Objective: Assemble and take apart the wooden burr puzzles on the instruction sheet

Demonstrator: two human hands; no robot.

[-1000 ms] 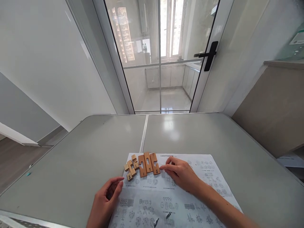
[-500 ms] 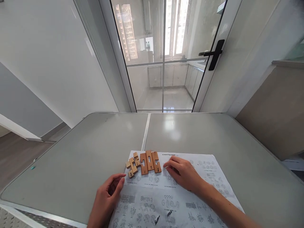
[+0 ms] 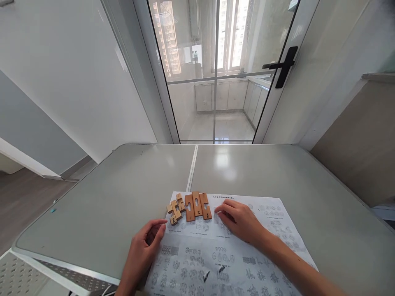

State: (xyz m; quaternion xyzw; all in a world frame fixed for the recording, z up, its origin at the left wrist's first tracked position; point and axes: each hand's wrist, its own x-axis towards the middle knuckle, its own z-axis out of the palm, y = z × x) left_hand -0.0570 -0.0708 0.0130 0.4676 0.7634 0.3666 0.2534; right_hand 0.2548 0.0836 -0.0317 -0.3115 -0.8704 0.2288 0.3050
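Flat reddish-brown wooden puzzle pieces with cut-outs lie side by side on a printed sheet: piece 1, piece 2 and piece 3. Just left of them, several paler notched wooden blocks lie close together, the nearest one marked 3. My left hand rests at the sheet's left edge, thumb and index finger apart, fingertips near the pale blocks. To the right of piece 3, my right hand lies on the sheet with loosely bent fingers. Neither hand visibly holds anything.
A grey folding table with a centre seam bears the sheet. Beyond its far edge stands a glazed door with a black handle. A small teal bit lies near the table's left edge.
The camera view has shifted slightly, so the scene sits a little further right. Against the sheet, both hands and the wooden pieces look unmoved.
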